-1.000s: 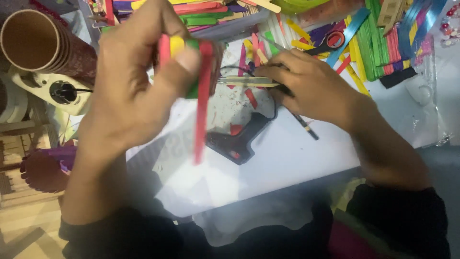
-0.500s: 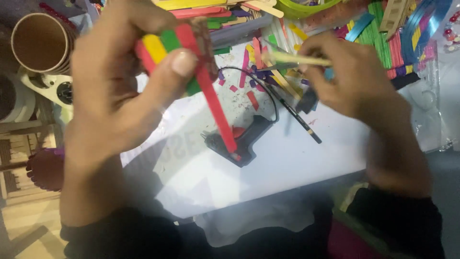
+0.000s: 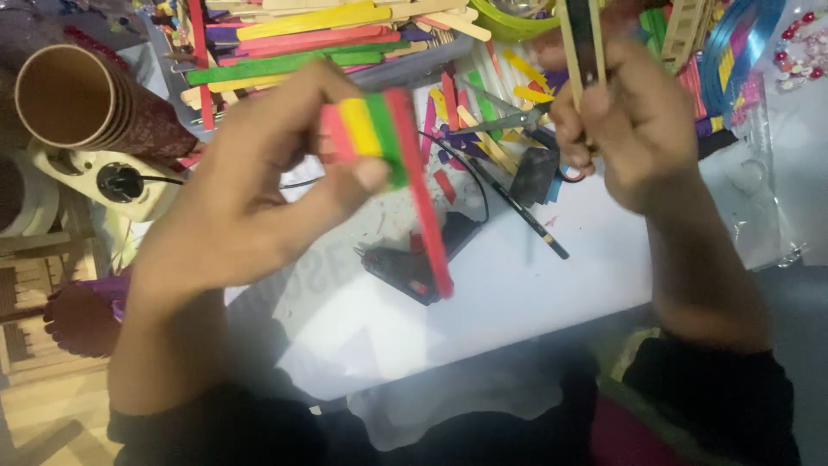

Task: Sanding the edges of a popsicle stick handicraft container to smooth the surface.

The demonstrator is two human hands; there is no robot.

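My left hand holds a small panel of glued craft sticks in red, yellow and green, with one long red stick hanging down from it over the white work surface. My right hand is raised at the upper right and grips a plain wooden stick held upright, along with a dark strip beside it. Below the panel lies a black glue gun with its cord. A black pencil lies slanted between the two hands.
A heap of coloured craft sticks fills the back of the table. A stack of brown paper cups lies at the left above a white power strip. Blue ribbon and a green bowl sit at the back right.
My right hand has lifted the wooden stick from level near the panel to upright at the upper right. My left hand has turned the coloured panel so its face shows.
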